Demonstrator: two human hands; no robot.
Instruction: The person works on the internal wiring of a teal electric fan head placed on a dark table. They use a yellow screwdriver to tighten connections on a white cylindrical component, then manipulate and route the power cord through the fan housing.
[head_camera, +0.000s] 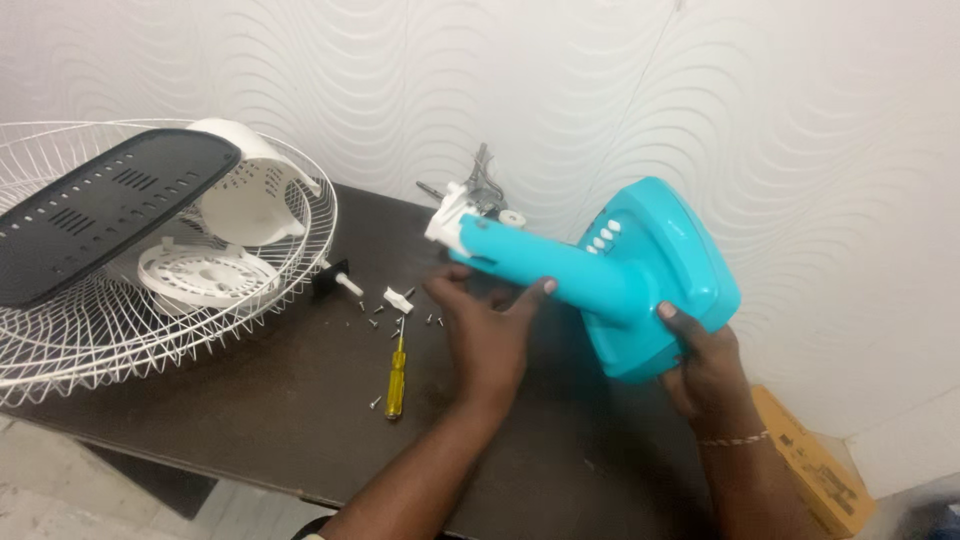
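Dark table (300, 400), turquoise fan stand (610, 275), tilted, white buttons

My hands (490, 335) hold fan base (640, 275): smooth glossy turquoise plastic | buttons (603, 240): white plastic | grille (100, 330): white coated wire | plate (100, 210): matt black plastic | screwdriver (397, 375): translucent yellow handle | table (280, 400): dark matt wood | wall (800, 120): white, wavy relief
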